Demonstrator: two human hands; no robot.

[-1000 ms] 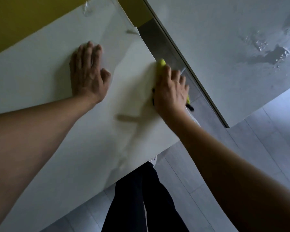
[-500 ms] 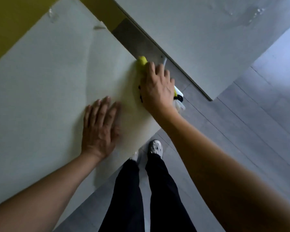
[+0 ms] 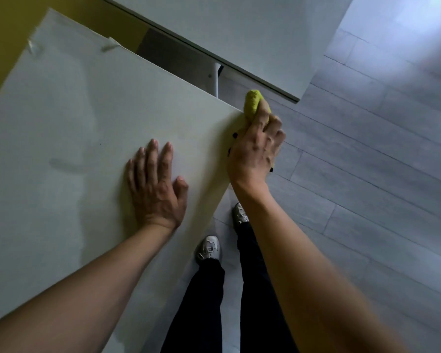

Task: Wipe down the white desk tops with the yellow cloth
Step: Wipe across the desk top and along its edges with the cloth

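The bunched yellow woven cloth (image 3: 252,103) is clenched in the closed grip of the right hand (image 3: 255,151) at the corner of the flat white counter (image 3: 87,123), whose unwiped breadth lies leftward of that grip; the left hand (image 3: 155,187) is pressed flat, empty, alongside.

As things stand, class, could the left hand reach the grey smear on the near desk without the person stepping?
Probably yes. The left hand lies flat on the desk, and the smear sits just to its left with only bare desktop between.
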